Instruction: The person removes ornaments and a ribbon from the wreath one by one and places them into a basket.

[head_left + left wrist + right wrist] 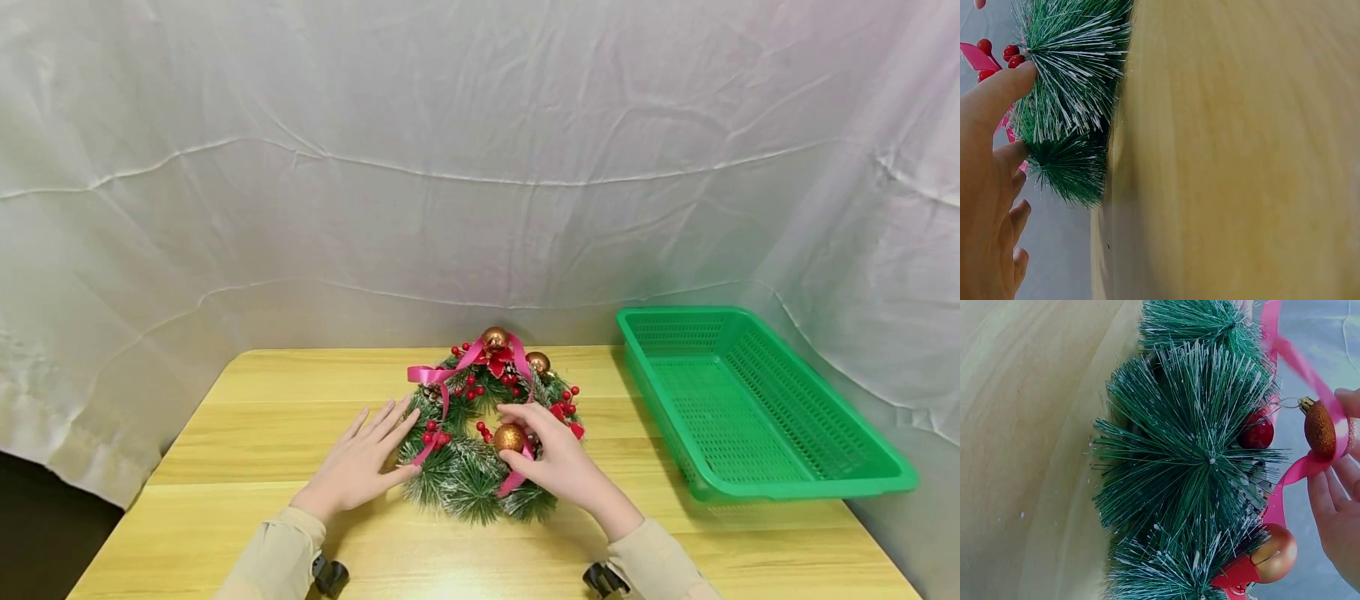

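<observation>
A green Christmas wreath (472, 487) with frosted needles lies on the table. It carries red berries (474, 388), pinecones, red flowers, bronze baubles (495, 337) and a pink ribbon (453, 372). My right hand (558, 462) pinches a glittery copper bauble (510, 438) between thumb and fingers, over the wreath's front right part. In the right wrist view the pink ribbon (1307, 367) runs across that bauble (1320, 432), whose cap has a wire loop. My left hand (356, 475) has its fingers spread at the wreath's left edge, with the thumb (1016, 81) against the needles in the left wrist view.
A green perforated plastic basket (810, 490) stands on the right side of the wooden table (240, 433). Pale grey cloth (480, 233) hangs behind the table and at both sides. Dark wrist mounts (330, 575) are strapped below both hands.
</observation>
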Demonstrator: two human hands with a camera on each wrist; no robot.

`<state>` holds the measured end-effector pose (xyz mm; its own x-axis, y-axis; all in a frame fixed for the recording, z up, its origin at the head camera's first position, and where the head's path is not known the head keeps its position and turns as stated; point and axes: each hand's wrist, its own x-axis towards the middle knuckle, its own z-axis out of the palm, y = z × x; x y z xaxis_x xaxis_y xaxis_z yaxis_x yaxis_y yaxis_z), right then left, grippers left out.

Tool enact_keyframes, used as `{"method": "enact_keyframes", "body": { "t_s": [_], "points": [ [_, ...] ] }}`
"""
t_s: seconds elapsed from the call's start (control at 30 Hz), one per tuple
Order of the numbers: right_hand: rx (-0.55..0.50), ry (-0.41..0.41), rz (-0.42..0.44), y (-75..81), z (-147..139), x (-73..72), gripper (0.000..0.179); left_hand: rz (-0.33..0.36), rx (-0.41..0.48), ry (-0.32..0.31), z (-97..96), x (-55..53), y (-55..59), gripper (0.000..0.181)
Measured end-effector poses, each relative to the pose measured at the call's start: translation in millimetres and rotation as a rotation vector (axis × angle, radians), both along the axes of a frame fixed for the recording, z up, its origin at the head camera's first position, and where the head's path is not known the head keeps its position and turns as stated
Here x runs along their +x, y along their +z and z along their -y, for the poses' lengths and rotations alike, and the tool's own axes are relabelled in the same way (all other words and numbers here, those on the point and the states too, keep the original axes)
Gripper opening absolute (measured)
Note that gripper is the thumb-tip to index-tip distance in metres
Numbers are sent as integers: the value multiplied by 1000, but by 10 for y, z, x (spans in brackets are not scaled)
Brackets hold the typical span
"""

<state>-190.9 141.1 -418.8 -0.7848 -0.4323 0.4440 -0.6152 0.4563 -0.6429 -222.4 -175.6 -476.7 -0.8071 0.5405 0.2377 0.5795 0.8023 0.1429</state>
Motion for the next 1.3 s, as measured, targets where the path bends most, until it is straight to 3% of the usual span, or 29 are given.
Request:
{"method": "enact_keyframes", "body": {
  "t_s": [0.37, 0.7, 0.87, 1.07, 1.3],
  "points": [
    [-36, -44, -25, 4, -3, 5, 55, 0, 2, -1, -6, 9, 18, 83],
    [-128, -21, -37, 27, -4, 4, 55, 6, 0, 1, -7, 8, 12, 83],
    [-234, 29, 9, 136, 14, 56, 54, 12, -1, 2, -8, 7, 13, 83],
    [-256, 45, 20, 353, 47, 175, 49, 10, -3, 1, -5, 7, 11, 82],
    [-242, 23, 73, 350, 26, 196, 51, 9, -8, 1, -3, -1, 10, 82]
  ]
}}
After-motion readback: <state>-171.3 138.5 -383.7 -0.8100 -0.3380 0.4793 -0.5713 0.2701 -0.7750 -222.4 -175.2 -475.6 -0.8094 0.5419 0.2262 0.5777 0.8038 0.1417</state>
